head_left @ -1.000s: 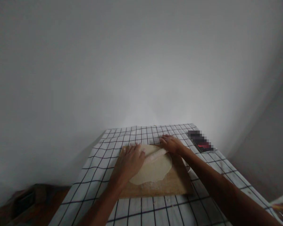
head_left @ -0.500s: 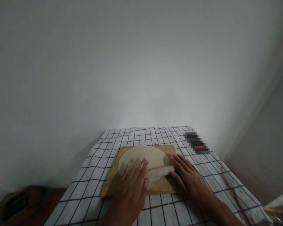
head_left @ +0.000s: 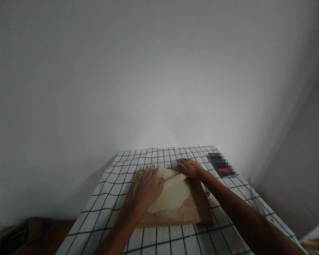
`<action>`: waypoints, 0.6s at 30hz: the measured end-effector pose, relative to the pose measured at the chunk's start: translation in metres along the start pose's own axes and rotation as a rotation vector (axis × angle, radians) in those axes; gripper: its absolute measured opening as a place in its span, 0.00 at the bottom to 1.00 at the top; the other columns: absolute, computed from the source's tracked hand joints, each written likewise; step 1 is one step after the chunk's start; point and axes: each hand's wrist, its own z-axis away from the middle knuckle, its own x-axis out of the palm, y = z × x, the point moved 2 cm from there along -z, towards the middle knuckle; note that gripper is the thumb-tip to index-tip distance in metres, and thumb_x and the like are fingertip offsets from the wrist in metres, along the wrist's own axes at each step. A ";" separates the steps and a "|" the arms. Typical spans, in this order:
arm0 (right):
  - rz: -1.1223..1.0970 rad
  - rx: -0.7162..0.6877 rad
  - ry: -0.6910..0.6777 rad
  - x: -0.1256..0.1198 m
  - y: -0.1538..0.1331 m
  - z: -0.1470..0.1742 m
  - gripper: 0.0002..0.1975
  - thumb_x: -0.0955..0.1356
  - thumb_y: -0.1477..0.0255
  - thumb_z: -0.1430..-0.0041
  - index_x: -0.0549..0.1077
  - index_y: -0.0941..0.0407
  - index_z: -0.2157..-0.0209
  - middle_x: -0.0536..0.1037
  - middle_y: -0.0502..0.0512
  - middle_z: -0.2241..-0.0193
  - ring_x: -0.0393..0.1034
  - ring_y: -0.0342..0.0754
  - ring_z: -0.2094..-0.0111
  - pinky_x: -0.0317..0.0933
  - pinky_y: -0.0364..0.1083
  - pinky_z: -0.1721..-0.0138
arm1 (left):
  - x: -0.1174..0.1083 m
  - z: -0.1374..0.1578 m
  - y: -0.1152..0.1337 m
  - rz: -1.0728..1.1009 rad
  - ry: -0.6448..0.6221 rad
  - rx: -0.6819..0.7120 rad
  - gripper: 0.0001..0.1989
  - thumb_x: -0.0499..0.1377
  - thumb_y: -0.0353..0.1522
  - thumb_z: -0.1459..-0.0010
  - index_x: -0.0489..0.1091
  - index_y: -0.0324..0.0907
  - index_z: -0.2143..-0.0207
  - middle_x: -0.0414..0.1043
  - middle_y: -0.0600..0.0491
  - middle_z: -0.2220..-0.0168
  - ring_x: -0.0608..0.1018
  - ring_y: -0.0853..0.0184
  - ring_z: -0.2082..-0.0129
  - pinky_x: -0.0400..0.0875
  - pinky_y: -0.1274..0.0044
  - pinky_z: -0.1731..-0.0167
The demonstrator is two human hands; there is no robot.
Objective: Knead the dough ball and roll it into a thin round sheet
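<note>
A pale sheet of dough (head_left: 172,198) lies spread on a wooden board (head_left: 202,205), its near edge uneven. Across its far part rests a slim, floury rolling pin (head_left: 177,179), tilted slightly up toward the right. My left hand (head_left: 151,184) is closed over the pin's left end, palm down, with fingers reaching forward past it. Over the right end, near the board's far right corner, my right hand (head_left: 189,168) is closed with its fingers bent forward. Both ends of the pin are hidden under the hands, and my left hand covers part of the dough.
A white cloth with a dark grid (head_left: 95,212) covers the table. A dark, pixelated flat object (head_left: 221,164) lies near its right edge. The plain wall (head_left: 159,88) rises behind the table. Dark brown furniture (head_left: 23,233) stands at the lower left.
Both hands have moved forward with the rolling pin, from the dough's near side to its far part. The dough's near edge is now uncovered and reaches closer to me.
</note>
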 end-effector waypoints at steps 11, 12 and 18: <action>-0.177 0.167 0.139 -0.040 -0.077 0.156 0.22 0.60 0.70 0.29 0.62 0.53 0.36 0.69 0.55 0.38 0.62 0.50 0.37 0.61 0.54 0.37 | -0.017 0.077 0.019 0.134 0.066 0.260 0.29 0.50 0.35 0.33 0.52 0.44 0.31 0.55 0.49 0.31 0.60 0.54 0.32 0.60 0.56 0.36; -0.154 0.150 0.149 -0.040 -0.085 0.166 0.24 0.61 0.71 0.30 0.60 0.53 0.34 0.69 0.55 0.38 0.63 0.51 0.37 0.61 0.55 0.37 | -0.019 0.086 0.018 0.139 0.054 0.283 0.30 0.50 0.34 0.33 0.49 0.45 0.30 0.53 0.50 0.30 0.58 0.55 0.31 0.60 0.57 0.35; -0.033 0.173 0.252 -0.033 -0.106 0.179 0.16 0.63 0.72 0.33 0.69 0.52 0.44 0.80 0.57 0.53 0.76 0.56 0.55 0.70 0.59 0.53 | -0.023 0.112 0.013 0.172 0.016 0.276 0.31 0.52 0.34 0.33 0.48 0.47 0.30 0.52 0.53 0.30 0.57 0.57 0.31 0.62 0.60 0.36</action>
